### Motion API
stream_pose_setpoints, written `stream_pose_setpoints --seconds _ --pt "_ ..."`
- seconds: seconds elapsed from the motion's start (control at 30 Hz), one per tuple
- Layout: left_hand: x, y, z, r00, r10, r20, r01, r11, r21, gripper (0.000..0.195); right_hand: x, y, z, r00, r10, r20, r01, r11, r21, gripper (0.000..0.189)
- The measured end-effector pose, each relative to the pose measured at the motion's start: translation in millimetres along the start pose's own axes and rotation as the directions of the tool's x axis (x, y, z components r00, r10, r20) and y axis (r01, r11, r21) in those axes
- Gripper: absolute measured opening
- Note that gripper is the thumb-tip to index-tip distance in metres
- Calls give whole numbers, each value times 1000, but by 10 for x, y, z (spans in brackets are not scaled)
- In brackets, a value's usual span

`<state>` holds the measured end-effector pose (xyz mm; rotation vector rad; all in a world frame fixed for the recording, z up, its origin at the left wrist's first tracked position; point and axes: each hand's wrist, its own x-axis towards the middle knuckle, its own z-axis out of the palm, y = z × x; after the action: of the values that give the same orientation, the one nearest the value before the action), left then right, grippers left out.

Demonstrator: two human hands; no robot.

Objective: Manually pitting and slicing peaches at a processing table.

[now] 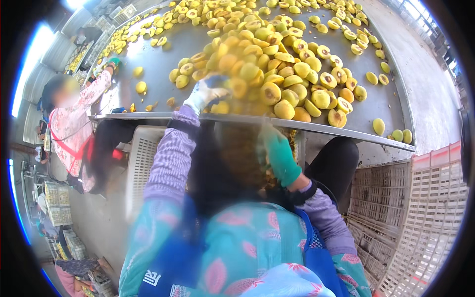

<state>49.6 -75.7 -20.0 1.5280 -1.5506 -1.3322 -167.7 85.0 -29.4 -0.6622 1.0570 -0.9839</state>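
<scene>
A large heap of halved yellow-green stone fruit (285, 70), some with brown pits showing, lies on a metal table (156, 70). My left hand (209, 91), in a white and blue glove, is at the heap's left side just above the table's near edge; blur hides whether it grips a fruit. My right hand (280, 154), in a green glove, hangs below that edge, over what looks like a container of fruit pieces between my knees. Its fingers are blurred, so their hold cannot be told.
A white perforated plastic crate (144, 152) stands left of my legs. Stacked plastic crates (430, 196) stand at the right. A co-worker (74, 122) in a pink floral top sits at the left, one gloved hand at the table. The table has a raised metal rim (356, 134).
</scene>
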Motion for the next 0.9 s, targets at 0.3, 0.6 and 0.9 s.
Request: stream_pose_setpoints --seconds 0.3,0.6,0.9 --pt "-554 183 383 914 402 -44 -393 857 -334 44 526 21 226 587 -775 235 709 352 -612 21" --pt "-582 157 396 928 327 180 -26 536 -844 39 501 2 241 453 -569 686 383 -571 -726 44" --pt "-554 -107 494 792 601 -104 -601 798 37 38 439 -86 476 735 -657 167 588 496 -638 27"
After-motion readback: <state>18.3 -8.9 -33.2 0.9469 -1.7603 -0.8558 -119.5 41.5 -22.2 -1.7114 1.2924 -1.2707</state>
